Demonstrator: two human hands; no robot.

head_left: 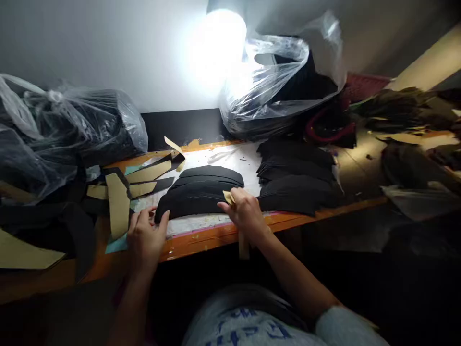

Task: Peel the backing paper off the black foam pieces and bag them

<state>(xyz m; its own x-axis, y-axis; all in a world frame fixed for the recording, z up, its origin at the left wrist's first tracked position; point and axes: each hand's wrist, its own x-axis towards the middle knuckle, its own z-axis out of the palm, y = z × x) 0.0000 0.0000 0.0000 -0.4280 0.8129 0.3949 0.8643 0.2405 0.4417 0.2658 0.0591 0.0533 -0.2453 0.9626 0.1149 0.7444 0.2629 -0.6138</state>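
Left hand point(146, 238) spread flat, fingertips pressing the left end of a curved black matte piece point(196, 199) on the orange-edged workbench point(216, 235). Right hand point(245, 211) pinched on a tan paper strip point(229, 197) at the piece's right end. Behind, similar black arcs point(212, 174); right, a black stack point(297, 192); left, tan backing scraps point(118, 204); beyond, crinkled clear plastic bags point(277, 81).

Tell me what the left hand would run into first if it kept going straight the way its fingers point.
Most likely the curved black piece: the left hand already touches its left end with fingertips pointing up and right across it. The tan strip lies just to the left, off that line, though depth is hard to judge.
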